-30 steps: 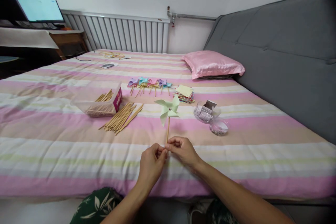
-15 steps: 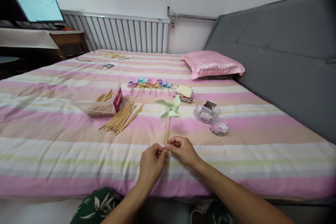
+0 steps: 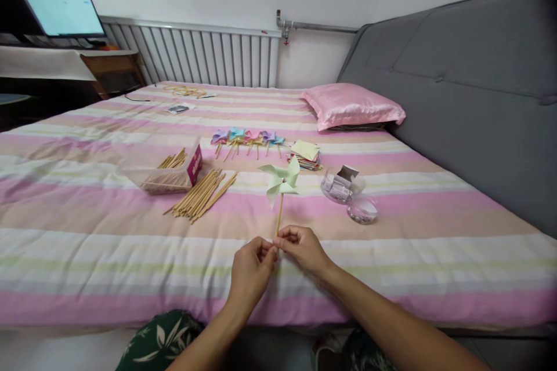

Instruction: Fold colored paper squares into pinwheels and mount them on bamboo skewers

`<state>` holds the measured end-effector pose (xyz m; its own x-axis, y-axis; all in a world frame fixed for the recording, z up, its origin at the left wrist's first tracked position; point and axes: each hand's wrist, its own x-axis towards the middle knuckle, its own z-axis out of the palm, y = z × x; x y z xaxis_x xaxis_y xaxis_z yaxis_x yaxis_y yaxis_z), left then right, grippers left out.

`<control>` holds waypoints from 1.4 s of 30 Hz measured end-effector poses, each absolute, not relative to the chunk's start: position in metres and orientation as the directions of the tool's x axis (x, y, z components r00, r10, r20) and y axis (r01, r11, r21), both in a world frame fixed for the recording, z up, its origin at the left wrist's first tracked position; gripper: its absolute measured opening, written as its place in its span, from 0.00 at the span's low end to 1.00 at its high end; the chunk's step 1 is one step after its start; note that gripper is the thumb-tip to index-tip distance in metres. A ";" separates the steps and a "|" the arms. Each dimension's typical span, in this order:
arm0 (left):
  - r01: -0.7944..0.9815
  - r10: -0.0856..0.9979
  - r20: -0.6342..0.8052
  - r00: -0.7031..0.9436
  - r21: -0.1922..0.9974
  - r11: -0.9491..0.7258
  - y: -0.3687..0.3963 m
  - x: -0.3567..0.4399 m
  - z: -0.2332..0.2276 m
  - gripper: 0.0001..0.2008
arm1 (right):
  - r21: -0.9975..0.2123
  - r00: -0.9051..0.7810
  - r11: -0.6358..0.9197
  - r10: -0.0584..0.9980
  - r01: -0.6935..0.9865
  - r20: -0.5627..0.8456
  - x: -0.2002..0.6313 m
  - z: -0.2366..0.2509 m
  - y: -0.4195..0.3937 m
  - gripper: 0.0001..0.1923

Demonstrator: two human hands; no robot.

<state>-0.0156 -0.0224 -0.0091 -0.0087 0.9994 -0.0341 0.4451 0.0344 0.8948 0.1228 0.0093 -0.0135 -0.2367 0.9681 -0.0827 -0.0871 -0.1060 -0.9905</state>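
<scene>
A pale green paper pinwheel [image 3: 282,181] stands upright on a thin wooden stick, near the front of the bed. My left hand [image 3: 253,266] pinches the lower end of that stick from the left. From the right, my right hand [image 3: 303,250] grips it slightly higher, and the fingertips of both hands meet there. The stick's bottom tip is hidden by my fingers. To the left of the pinwheel lies a loose bundle of wooden sticks [image 3: 201,194]. Behind it rests a row of finished pinwheels [image 3: 248,138] in purple, blue and pink.
Left stands a clear plastic box [image 3: 167,182] holding more sticks. A stack of coloured paper squares [image 3: 305,154] sits behind the pinwheel. Two clear round containers, a larger one [image 3: 342,184] and a smaller one [image 3: 362,210], are to the right. A pink pillow [image 3: 353,105] lies by the grey headboard [image 3: 461,81].
The pinwheel's blades have turned very slightly on the stick. Both hands keep the same grip and place.
</scene>
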 end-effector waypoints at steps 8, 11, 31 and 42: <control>0.437 0.999 -0.042 -0.011 0.899 0.043 -0.024 -0.016 -0.008 0.10 | -0.991 -0.242 -0.103 0.967 -0.086 -0.080 0.124 -0.015 0.009 0.12; 0.434 0.999 -0.042 -0.014 0.900 0.044 -0.024 -0.016 -0.009 0.10 | -0.992 -0.240 -0.093 0.968 -0.082 -0.071 0.123 -0.015 0.009 0.13; 0.401 0.997 -0.058 0.048 0.915 0.034 -0.027 -0.010 -0.007 0.08 | -0.993 -0.189 -0.058 0.981 -0.102 -0.037 0.129 0.000 0.011 0.14; 0.420 0.998 -0.059 0.008 0.906 0.050 -0.024 -0.013 -0.003 0.16 | -0.994 -0.198 -0.038 0.980 -0.107 -0.016 0.129 -0.001 0.010 0.13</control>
